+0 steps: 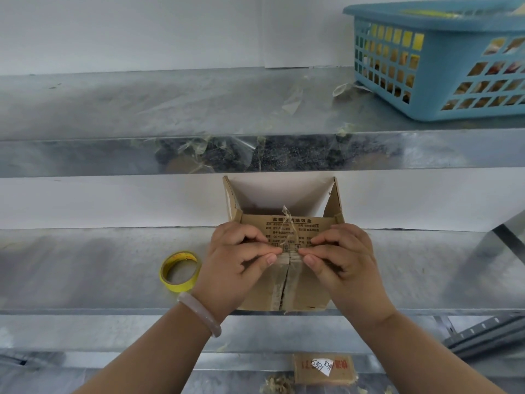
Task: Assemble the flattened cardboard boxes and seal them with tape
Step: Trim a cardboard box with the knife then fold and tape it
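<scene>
Left hand (241,263), right hand (341,260), fingers curled, pinched cardboard box (306,294) edge beside its seam (clear tape (288,223) end standing loose), yellow tape roll (179,271) just left.

Bare forearms, one bangle at the wrist
A pale, milky, translucent round bangle (199,313) circled the wrist of the left hand (241,263); the right hand (341,260) and both forearms were bare, and the fingernails were short and plain.

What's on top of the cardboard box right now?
The left hand and right hand hold the box at its top edge, over clear tape along the seam. They hide the seam's upper end.
</scene>
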`<state>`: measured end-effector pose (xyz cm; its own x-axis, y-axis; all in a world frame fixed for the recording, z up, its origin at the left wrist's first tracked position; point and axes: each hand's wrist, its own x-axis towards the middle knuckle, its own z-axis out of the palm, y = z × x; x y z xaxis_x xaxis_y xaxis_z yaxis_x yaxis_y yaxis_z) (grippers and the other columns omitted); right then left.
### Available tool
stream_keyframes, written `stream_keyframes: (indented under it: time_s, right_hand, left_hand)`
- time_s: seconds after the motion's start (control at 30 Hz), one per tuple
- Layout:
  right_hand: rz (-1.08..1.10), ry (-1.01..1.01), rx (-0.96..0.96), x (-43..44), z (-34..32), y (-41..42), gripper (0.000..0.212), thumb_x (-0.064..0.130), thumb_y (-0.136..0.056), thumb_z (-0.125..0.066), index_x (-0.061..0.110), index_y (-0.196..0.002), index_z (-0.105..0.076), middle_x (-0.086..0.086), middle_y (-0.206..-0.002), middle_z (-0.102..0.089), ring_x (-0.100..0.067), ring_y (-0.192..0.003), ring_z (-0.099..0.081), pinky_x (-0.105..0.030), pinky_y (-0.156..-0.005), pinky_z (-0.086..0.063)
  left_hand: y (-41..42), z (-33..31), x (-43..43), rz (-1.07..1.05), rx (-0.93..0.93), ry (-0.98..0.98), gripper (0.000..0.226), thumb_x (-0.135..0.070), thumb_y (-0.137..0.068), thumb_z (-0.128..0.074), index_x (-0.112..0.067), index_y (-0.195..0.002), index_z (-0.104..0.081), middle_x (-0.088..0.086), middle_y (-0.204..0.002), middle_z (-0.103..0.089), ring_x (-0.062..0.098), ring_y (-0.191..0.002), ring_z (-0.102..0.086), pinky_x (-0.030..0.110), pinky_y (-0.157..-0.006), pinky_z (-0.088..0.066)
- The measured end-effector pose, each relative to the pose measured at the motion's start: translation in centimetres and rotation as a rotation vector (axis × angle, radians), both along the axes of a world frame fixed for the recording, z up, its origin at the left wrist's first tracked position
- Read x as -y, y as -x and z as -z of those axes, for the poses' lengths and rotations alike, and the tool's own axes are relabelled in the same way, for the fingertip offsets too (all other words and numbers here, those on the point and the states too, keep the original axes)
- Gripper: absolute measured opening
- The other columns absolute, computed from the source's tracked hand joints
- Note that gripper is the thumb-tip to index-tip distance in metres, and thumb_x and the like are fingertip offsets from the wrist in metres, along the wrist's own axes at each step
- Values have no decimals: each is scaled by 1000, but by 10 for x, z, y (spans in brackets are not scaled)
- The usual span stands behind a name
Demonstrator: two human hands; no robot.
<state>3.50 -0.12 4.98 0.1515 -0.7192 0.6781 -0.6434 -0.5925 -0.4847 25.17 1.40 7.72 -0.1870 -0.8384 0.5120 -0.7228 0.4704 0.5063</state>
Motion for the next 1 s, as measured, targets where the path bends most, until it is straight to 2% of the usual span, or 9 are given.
stream_keyframes:
  time_s: [0.13,0.27,0.4,0.5,0.57,0.67,0.77,0.87,1.0]
  right_hand:
    - [-3,53,-150,-1,4,7,24,38,-91,-59,29,-104,-77,0,-112,-66,-29,-110,-56,-49,-94,-45]
    - [-61,30,-170,-1,4,11,27,39,-93,-55,33,-114,-72,-5,-123,-59,-28,-116,-48,-36,-105,-37]
    - [-93,34,-147,1,5,12,24,37,-92,-58,30,-108,-74,-1,-115,-60,-24,-112,-47,-26,-105,-32]
    - [-81,17,-87,1,6,8,25,35,-90,-59,26,-107,-75,-1,-116,-60,-24,-115,-49,-28,-106,-33]
    - [-75,-45,-60,-2,8,9,32,35,-91,-56,22,-118,-69,-5,-129,-56,-25,-127,-46,-35,-112,-33]
    - [-40,-267,72,-13,5,6,55,44,-92,-48,29,-145,-40,6,-153,-33,-10,-145,-25,-27,-119,-21]
    - [78,-438,403,-21,3,-11,80,50,-86,-64,42,-151,-18,19,-152,-26,5,-141,-24,-8,-109,-23]
    - [201,-518,582,-21,0,-27,89,39,-79,-78,39,-150,-24,22,-143,-39,12,-126,-40,0,-94,-31]
    - [223,-454,495,-20,0,-30,60,30,-86,-69,43,-139,-45,22,-146,-39,4,-135,-35,-20,-109,-32]
  left_hand:
    - [-16,5,-2,90,231,112,30,-36,-93,-50,-33,-119,-66,-1,-113,-60,14,-106,-48,20,-99,-28]
    - [-16,10,-3,71,243,162,31,-31,-93,-51,-34,-122,-62,0,-115,-62,16,-108,-49,22,-101,-28]
    - [-12,15,-3,61,191,214,28,-28,-91,-53,-26,-114,-68,-1,-114,-66,19,-109,-52,17,-106,-27]
    - [-16,12,0,79,178,189,30,-33,-91,-53,-22,-113,-69,-4,-115,-67,19,-113,-56,17,-106,-30]
    - [-18,13,-1,85,172,151,34,-33,-91,-52,-20,-119,-66,-3,-123,-63,18,-124,-49,20,-109,-29]
    - [-10,18,-8,0,-22,10,50,-42,-91,-49,-24,-137,-46,-6,-143,-44,7,-139,-30,17,-113,-22]
    - [10,18,-10,-194,-400,-143,78,-57,-80,-58,-34,-148,-29,-13,-148,-36,-1,-136,-30,15,-108,-29]
    - [25,18,-6,-303,-569,-229,93,-52,-71,-73,-44,-147,-20,-20,-145,-33,-8,-131,-32,15,-105,-32]
    - [29,23,0,-372,-480,-209,70,-31,-82,-67,-42,-143,-34,-20,-147,-33,-28,-122,-21,-8,-93,-18]
